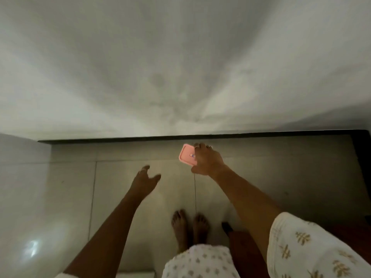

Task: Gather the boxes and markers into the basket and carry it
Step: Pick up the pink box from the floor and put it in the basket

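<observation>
My right hand (207,160) grips a flat pink box (187,154) with rounded corners, held out in front of me above the floor near the wall's dark skirting. My fingers curl over its far right edge and my thumb is under its near corner. My left hand (147,178) reaches forward lower and to the left, fingers loosely spread, holding nothing. No basket or markers show in this view.
A pale wall (180,67) fills the upper half, with a dark skirting strip (120,139) at its base. Below lies a light tiled floor (124,197). My bare feet (189,227) stand in the middle. A dark wooden edge (361,157) runs down the right.
</observation>
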